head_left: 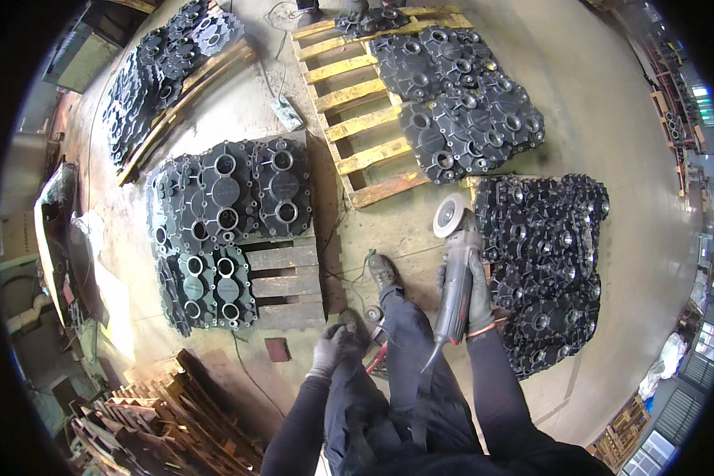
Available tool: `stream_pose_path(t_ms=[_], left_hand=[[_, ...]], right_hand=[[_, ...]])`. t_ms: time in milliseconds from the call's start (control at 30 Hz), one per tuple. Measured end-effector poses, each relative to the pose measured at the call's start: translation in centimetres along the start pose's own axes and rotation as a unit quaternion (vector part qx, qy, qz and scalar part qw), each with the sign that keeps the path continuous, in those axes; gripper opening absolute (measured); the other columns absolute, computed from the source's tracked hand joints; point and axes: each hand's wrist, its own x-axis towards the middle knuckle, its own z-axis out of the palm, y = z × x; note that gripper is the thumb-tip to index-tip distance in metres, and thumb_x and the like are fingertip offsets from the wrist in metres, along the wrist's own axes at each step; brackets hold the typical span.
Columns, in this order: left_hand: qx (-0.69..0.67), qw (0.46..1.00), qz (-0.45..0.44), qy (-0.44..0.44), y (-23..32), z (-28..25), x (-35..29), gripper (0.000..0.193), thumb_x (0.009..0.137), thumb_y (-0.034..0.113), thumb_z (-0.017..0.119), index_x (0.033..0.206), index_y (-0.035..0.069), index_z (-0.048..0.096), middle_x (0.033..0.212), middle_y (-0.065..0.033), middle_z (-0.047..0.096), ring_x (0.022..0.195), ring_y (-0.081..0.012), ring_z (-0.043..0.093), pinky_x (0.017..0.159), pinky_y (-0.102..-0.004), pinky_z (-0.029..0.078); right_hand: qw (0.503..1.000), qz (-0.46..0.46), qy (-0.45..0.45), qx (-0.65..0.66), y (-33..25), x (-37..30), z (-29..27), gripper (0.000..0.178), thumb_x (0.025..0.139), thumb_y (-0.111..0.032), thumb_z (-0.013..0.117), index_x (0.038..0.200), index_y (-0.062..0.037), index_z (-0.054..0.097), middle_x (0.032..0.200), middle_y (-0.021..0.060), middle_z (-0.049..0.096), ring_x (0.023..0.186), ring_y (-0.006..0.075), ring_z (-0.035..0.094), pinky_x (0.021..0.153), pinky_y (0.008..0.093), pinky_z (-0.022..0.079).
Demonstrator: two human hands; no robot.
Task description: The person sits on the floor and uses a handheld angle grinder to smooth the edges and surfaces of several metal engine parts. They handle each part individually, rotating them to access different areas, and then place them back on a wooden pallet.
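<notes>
Presently, at the far left, a row of dark cast metal housings (163, 75) is seen laid along wooden boards, and nearer the centre a dark wooden pallet (282, 282) is partly covered by further housings (226, 210) with round bores facing up. The left hand (328, 349), gloved in grey, is held low by the raised knee, its fingers curled together in a loose fist; whether anything is enclosed cannot be told. A black shoe (382, 272) is planted on the concrete floor (611, 127). To its right, an angle grinder (455, 274) is gripped by the gloved right hand (476, 297), the fingers clamped round the body. The tool's long axis runs almost vertically in the view, its disc end pointed away from the person, toward a yellow pallet (357, 119), and its cable end toward the legs. At the right, a stack of black castings (551, 262) lies just beside the grinder.
</notes>
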Motion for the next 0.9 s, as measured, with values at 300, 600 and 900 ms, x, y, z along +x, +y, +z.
stream_pose_path(t_ms=[300, 600, 900], left_hand=[[-0.024, 0.994, -0.061, 0.090, 1.9, -8.6, -0.6, 0.040, 0.111, 0.028, 0.066, 0.138, -0.001, 0.065, 0.108, -0.0188, 0.082, 0.086, -0.0270, 0.081, 0.073, -0.0361, 0.061], [0.072, 0.992, -0.007, 0.103, 11.0, 7.0, 9.4, 0.031, 0.110, 0.019, 0.066, 0.130, -0.004, 0.071, 0.099, -0.0141, 0.081, 0.087, -0.0204, 0.078, 0.079, -0.0332, 0.061], [0.474, 0.851, 0.215, -0.067, 29.0, 32.9, 31.9, 0.045, 0.101, 0.035, 0.070, 0.133, 0.004, 0.074, 0.122, -0.0243, 0.078, 0.114, -0.0430, 0.074, 0.100, -0.0512, 0.058]], right_hand=[[0.982, 0.002, -0.035, 0.186, 1.1, 0.7, -3.5, 0.068, 0.104, -0.064, 0.068, 0.134, -0.0027, 0.062, 0.108, 0.0129, 0.073, 0.091, 0.0264, 0.077, 0.079, 0.0393, 0.069], [0.999, 0.028, 0.020, -0.005, -6.3, 13.5, -12.5, 0.069, 0.103, -0.064, 0.071, 0.136, -0.0039, 0.062, 0.106, 0.0129, 0.075, 0.086, 0.0259, 0.077, 0.077, 0.0369, 0.066], [0.986, 0.061, 0.092, 0.124, -11.0, 23.1, -19.9, 0.068, 0.102, -0.062, 0.073, 0.133, -0.0030, 0.061, 0.103, 0.0124, 0.074, 0.081, 0.0255, 0.075, 0.072, 0.0366, 0.066]])
